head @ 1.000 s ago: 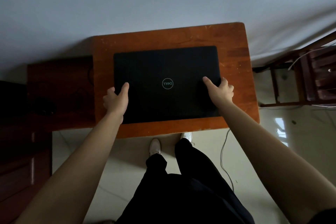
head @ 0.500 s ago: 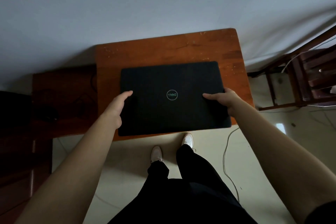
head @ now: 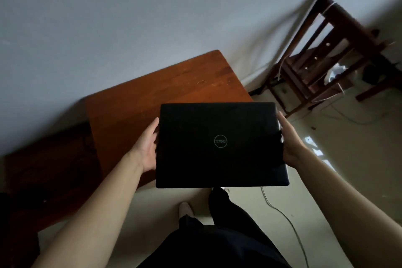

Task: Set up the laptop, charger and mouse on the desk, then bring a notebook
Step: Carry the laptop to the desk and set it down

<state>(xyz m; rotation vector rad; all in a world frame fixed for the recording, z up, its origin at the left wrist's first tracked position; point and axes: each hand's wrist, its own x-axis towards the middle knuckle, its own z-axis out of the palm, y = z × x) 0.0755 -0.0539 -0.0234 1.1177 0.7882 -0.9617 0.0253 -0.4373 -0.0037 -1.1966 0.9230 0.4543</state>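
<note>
Closed laptop [head: 220, 143] between left hand [head: 146, 146] and right hand [head: 290, 141], palms clasping its side edges

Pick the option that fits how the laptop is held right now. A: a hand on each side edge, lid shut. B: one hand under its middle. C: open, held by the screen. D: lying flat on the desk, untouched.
A: the left hand and right hand each grip a side edge of the closed laptop, its lid logo facing up.
</note>
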